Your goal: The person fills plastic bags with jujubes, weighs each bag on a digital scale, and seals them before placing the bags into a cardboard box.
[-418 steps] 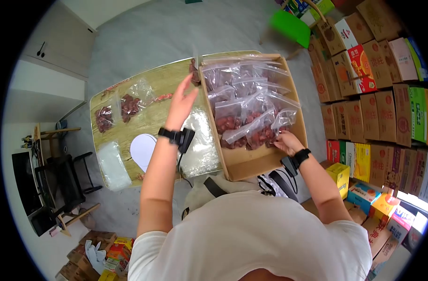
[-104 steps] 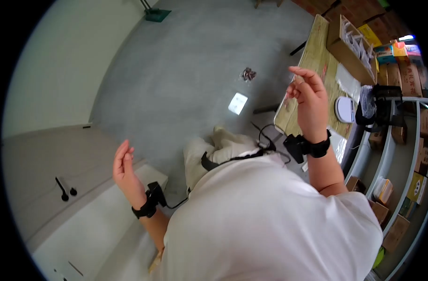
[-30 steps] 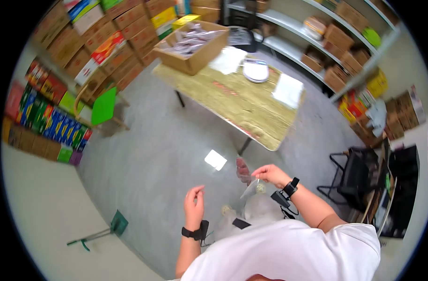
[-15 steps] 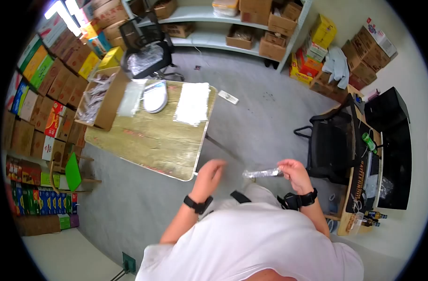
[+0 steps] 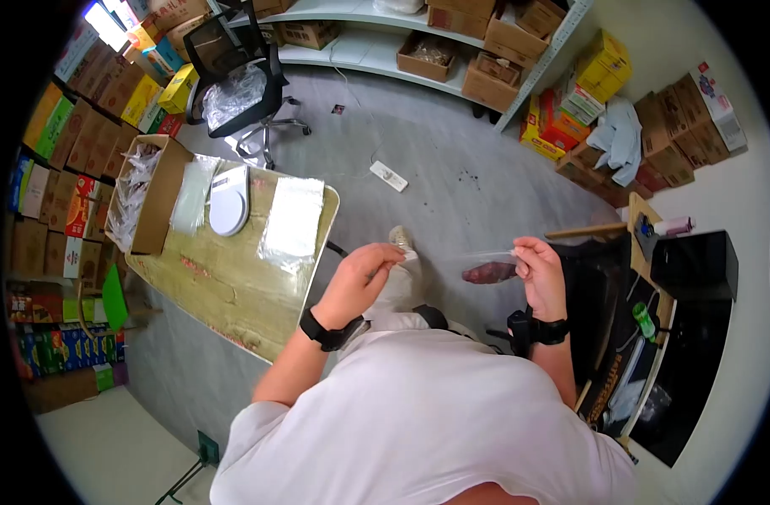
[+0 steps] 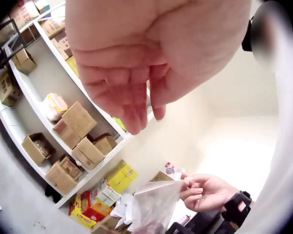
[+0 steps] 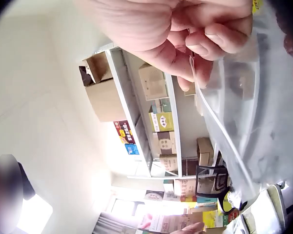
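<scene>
In the head view, the right hand (image 5: 540, 278) pinches the top edge of a clear zip bag holding dark red pieces (image 5: 489, 273), held up in front of the body. The left hand (image 5: 364, 282) is to the left of that bag, fingers loosely bent, with a gap between them. The left wrist view shows the left hand (image 6: 151, 63) with nothing in it and the clear bag (image 6: 156, 202) beyond, at the right hand (image 6: 210, 192). In the right wrist view, thumb and finger of the right hand (image 7: 185, 39) grip the zip edge of the bag (image 7: 263, 117).
The table (image 5: 225, 295) at the left bears a carton of filled bags (image 5: 167, 206), a white scale (image 5: 229, 210) and a stack of clear bags (image 5: 292, 219). A black chair (image 5: 583, 286) stands close by the right hand. A white power strip (image 5: 389, 176) lies on the floor.
The filled bag was on the floor 3.5 s ago and is now in the right hand. Since half a second ago it has turned to show its contents, and the table appears farther left.
</scene>
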Motion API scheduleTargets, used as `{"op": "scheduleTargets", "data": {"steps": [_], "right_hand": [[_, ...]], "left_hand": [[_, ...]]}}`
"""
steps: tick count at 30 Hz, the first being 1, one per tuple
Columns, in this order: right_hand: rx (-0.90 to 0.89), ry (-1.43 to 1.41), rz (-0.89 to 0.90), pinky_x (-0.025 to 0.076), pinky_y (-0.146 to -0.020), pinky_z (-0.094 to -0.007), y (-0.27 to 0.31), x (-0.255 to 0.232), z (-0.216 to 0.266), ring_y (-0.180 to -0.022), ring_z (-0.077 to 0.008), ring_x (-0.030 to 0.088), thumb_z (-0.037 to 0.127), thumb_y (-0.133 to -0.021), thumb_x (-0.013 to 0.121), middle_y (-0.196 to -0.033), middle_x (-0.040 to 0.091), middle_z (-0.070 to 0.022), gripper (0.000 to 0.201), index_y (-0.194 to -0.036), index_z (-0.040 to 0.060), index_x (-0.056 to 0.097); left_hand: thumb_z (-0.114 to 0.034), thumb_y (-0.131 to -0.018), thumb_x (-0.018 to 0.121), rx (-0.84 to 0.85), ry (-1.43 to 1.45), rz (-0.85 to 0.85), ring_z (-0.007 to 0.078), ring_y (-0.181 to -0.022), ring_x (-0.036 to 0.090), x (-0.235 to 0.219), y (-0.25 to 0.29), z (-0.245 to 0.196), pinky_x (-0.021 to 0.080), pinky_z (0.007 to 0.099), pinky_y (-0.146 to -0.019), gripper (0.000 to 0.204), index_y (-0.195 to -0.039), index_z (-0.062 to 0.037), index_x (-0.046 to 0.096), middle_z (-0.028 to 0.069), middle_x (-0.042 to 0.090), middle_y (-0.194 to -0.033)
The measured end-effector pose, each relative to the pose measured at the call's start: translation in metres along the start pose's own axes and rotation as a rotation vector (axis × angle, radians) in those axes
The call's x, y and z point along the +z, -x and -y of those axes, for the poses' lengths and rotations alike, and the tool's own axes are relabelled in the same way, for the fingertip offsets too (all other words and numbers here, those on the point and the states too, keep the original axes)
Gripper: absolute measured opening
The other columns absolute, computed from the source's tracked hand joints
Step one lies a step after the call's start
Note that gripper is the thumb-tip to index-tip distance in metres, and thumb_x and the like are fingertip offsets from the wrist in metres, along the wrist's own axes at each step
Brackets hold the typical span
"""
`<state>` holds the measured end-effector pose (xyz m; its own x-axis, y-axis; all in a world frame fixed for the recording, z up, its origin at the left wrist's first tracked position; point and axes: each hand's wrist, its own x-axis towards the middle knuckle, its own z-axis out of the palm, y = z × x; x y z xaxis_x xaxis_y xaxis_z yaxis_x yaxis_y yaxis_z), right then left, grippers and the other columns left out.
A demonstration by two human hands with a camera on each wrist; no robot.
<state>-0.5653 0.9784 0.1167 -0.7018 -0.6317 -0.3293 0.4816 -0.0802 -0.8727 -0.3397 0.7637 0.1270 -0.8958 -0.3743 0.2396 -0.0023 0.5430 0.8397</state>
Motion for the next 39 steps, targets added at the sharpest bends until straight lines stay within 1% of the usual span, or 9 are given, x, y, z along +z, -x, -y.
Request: {"op": "scheduleTargets", "data": {"steps": [2,7,10,16,19,22,23,31,39], "right_hand": [[0.009,0.043,0.006,0.031,-0.049,-0.0184,-0.038,0.011,0.011,-0.053,-0.0047,0.04,0.0,-0.08,0.055,-0.071,0.055,-0.0016,0.013,-0.092,-0.0022,0.058],[0.136,0.083,0.053,0.032,-0.048,-0.0187,-0.148,0.021,0.049,-0.053,-0.0063,0.043,-0.001,-0.08,0.054,-0.071,0.055,-0.003,0.011,-0.09,-0.0001,0.057],[0.151,0.082,0.049,0.032,-0.047,-0.019,-0.214,0.032,0.077,-0.052,-0.0065,0.043,-0.002,-0.08,0.054,-0.068,0.054,-0.0024,0.01,-0.089,0.0016,0.058],[-0.062,0.243,0.038,0.03,-0.048,-0.0165,-0.329,0.063,0.12,-0.053,-0.0043,0.04,-0.001,-0.079,0.054,-0.066,0.051,0.0017,0.009,-0.085,0.0021,0.06],[-0.073,0.26,0.065,0.03,-0.049,-0.0164,-0.393,0.072,0.13,-0.053,-0.004,0.04,-0.001,-0.08,0.053,-0.066,0.051,0.0019,0.009,-0.084,0.002,0.06],[-0.074,0.263,0.078,0.031,-0.05,-0.0169,-0.461,0.093,0.142,-0.053,-0.0046,0.04,-0.002,-0.079,0.052,-0.066,0.05,0.0012,0.01,-0.084,0.0015,0.06],[-0.054,0.226,0.097,0.031,-0.05,-0.017,-0.486,0.1,0.145,-0.054,-0.005,0.041,-0.002,-0.079,0.051,-0.066,0.051,0.0008,0.011,-0.084,0.0014,0.06],[0.055,0.213,0.416,0.032,-0.051,-0.0173,-0.676,0.186,0.18,-0.055,-0.0061,0.043,-0.003,-0.08,0.049,-0.066,0.051,-0.0008,0.011,-0.084,0.0006,0.059],[-0.005,0.254,0.647,0.031,-0.051,-0.0185,-0.796,0.273,0.207,-0.055,-0.006,0.04,-0.005,-0.079,0.049,-0.065,0.051,-0.0003,0.011,-0.081,0.0,0.059]], "left_hand": [[0.008,-0.08,0.047,-0.063,0.113,-0.018,0.021,-0.086,0.06,-0.004,-0.033,0.013,0.047,0.0287,-0.073,0.022,-0.096,-0.0004,0.059,0.0101,0.06,-0.102],[0.011,-0.075,0.044,-0.115,0.048,-0.17,0.0187,-0.078,0.059,-0.026,-0.125,0.064,0.046,0.0277,-0.069,0.028,-0.095,-0.0014,0.06,0.009,0.061,-0.085],[0.011,-0.076,0.044,-0.15,0.046,-0.201,0.0185,-0.079,0.059,-0.047,-0.176,0.085,0.046,0.028,-0.07,0.028,-0.094,-0.0015,0.06,0.0097,0.061,-0.085],[0.014,-0.071,0.041,-0.159,-0.016,-0.247,0.0256,-0.085,0.059,-0.083,-0.248,0.115,0.046,0.0294,-0.075,0.031,-0.092,-0.0006,0.059,0.0119,0.062,-0.098],[0.015,-0.067,0.038,-0.192,-0.083,-0.406,0.0261,-0.091,0.058,-0.103,-0.272,0.141,0.045,0.0287,-0.077,0.036,-0.09,-0.0006,0.06,0.0127,0.062,-0.102],[0.014,-0.071,0.037,-0.317,-0.075,-0.65,0.0156,-0.094,0.055,-0.132,-0.29,0.167,0.042,0.0234,-0.077,0.033,-0.09,-0.0001,0.06,0.0089,0.06,-0.107],[0.014,-0.07,0.037,-0.347,-0.075,-0.739,0.0172,-0.095,0.056,-0.144,-0.297,0.173,0.043,0.0249,-0.078,0.033,-0.09,-0.0001,0.061,0.0096,0.061,-0.106],[0.01,-0.082,0.039,-0.457,-0.269,-1.273,0.0134,-0.096,0.055,-0.209,-0.371,0.175,0.041,0.0211,-0.08,0.026,-0.094,0.0005,0.06,0.0083,0.059,-0.111],[0.009,-0.085,0.04,-0.628,-0.364,-1.392,0.0166,-0.103,0.053,-0.184,-0.401,0.157,0.04,0.0247,-0.087,0.022,-0.097,0.0032,0.059,0.0132,0.054,-0.118]]}}
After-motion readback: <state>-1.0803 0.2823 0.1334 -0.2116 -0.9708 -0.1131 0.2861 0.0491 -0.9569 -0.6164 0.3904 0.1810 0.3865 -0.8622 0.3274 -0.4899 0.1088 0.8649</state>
